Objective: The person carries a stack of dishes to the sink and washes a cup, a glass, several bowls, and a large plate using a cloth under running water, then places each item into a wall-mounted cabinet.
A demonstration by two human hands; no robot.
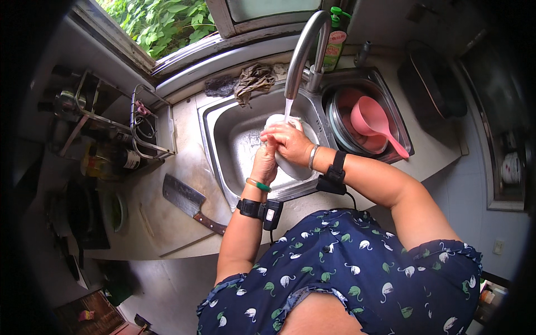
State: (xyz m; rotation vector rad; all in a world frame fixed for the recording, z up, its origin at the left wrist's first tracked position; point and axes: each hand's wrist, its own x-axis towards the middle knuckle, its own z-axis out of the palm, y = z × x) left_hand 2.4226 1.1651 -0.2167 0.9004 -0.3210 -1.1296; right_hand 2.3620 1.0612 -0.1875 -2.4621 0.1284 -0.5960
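My left hand [265, 164] and my right hand [291, 141] meet over the steel sink basin [226, 144], around a white dish [298, 168], possibly a bowl. The right hand lies across it, back upward, its fingers reaching the left thumb. My left hand grips from the near left side, thumb raised. Both hands partly hide the dish. From the curved steel faucet [296, 63], a stream of water [288, 109] runs down onto the dish and the right hand.
A cleaver [184, 196] lies on a cutting board [167, 234] left of the sink. The right basin holds stacked bowls and a pink ladle [369, 116]. Crumpled cloth [254, 80] rests behind the sink; a green pump bottle [333, 48] stands beside the faucet. A wire rack [153, 144] is at left.
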